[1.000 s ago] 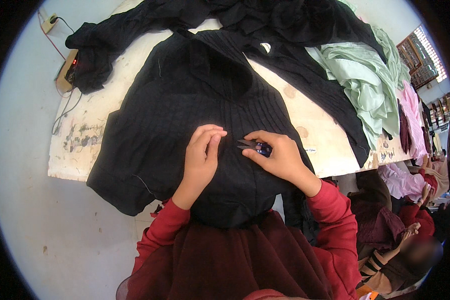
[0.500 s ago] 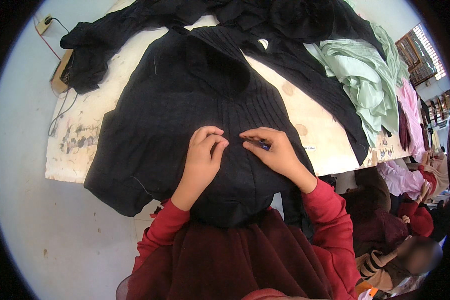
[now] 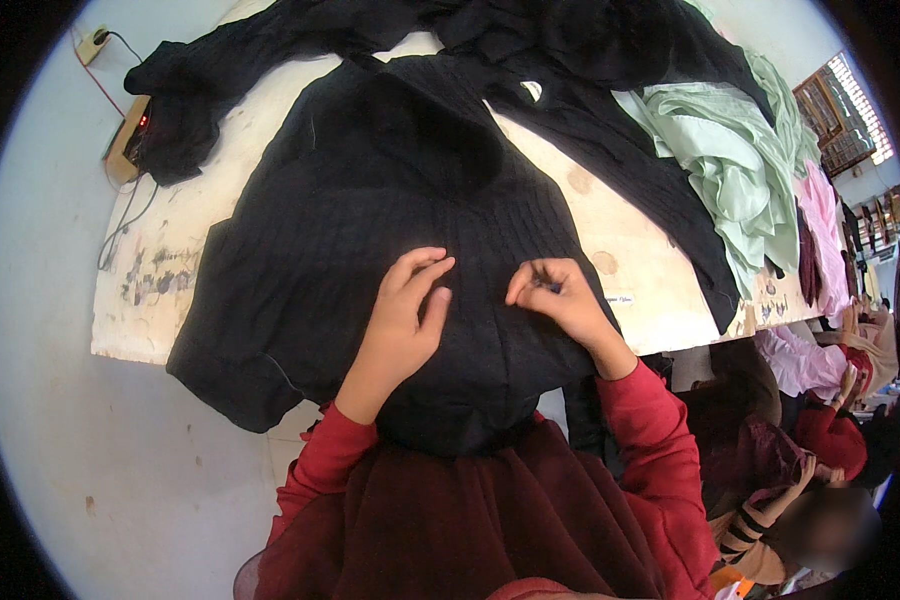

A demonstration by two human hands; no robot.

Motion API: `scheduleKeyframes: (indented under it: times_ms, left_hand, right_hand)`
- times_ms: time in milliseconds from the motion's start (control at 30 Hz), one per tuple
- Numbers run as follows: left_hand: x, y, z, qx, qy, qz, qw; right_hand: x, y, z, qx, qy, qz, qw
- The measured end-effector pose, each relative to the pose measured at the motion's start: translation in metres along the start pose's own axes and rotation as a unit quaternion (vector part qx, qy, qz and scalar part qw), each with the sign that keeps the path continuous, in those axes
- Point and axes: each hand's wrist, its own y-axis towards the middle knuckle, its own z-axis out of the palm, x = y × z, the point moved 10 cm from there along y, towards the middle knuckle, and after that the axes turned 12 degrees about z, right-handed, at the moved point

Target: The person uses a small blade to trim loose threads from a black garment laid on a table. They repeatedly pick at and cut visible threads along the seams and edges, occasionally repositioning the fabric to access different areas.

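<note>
Black garment [image 3: 300, 240], tool [image 3: 554, 287] in right hand [image 3: 576, 308]

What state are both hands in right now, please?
Left hand: open, over the black garment.
Right hand: closed on a small dark object, mostly hidden.

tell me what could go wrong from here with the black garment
The small dark tool, mostly hidden in the right hand, might nick the black garment beneath if it is sharp. A loose pale thread on the garment's lower left could be overlooked. The garment hangs over the near edge of the table, so its weight might drag it askew.
</note>
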Motion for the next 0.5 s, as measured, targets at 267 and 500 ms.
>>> scheduleKeyframes:
  times_ms: [267, 500]
  left_hand:
    - [-0.007, 0.001, 0.008, 0.060, 0.084, 0.055, 0.993]
    - [-0.006, 0.000, 0.001, -0.001, 0.040, 0.041, 0.998]
  right_hand:
    - [-0.021, -0.002, -0.013, 0.007, 0.143, 0.124, 0.982]
    - [0.025, -0.011, 0.003, -0.092, -0.246, -0.048, 0.964]
